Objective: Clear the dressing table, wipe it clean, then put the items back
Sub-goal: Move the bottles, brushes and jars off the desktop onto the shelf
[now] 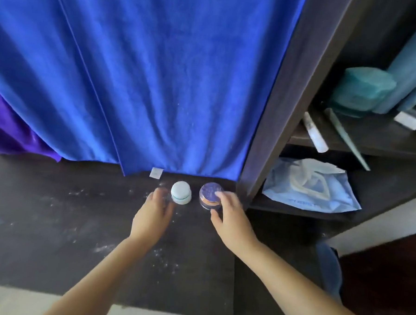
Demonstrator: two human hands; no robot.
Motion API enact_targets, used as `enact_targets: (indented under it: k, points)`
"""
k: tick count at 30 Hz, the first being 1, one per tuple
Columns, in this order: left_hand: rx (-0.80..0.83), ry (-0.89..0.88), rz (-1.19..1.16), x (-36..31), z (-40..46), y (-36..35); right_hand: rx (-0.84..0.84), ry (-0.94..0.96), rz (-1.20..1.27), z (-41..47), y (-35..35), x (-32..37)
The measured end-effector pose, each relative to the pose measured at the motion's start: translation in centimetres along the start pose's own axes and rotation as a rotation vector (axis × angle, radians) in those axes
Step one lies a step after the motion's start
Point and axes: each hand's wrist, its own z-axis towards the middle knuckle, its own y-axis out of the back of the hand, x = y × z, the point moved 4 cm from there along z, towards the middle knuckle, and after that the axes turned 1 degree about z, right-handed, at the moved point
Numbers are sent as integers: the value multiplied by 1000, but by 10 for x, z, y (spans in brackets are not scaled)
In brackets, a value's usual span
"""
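On the dusty dark wooden dressing table, the left hand cupped loosely beside the small white round-lidded jar. The right hand gripped the purple-lidded clear jar, both jars standing just before the hanging blue towel.

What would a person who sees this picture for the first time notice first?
First, the big blue towel hanging over the back of the dark dressing table, which is dusted with white specks. Next, two small jars in front of it: the left hand touches a white jar, and the right hand grips a purple-lidded jar.
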Motion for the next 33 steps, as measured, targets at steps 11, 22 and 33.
enact_targets:
  k: [11, 22, 33]
  points:
    - [158, -90, -183, 33, 69, -65, -277, -333, 40, 40, -74, -45]
    - [-9, -204, -342, 6, 28, 10, -378, -71, 183, 9, -21, 25]
    - [-284, -670, -652, -176, -64, 121, -617, 338, 258, -66, 180, 102]
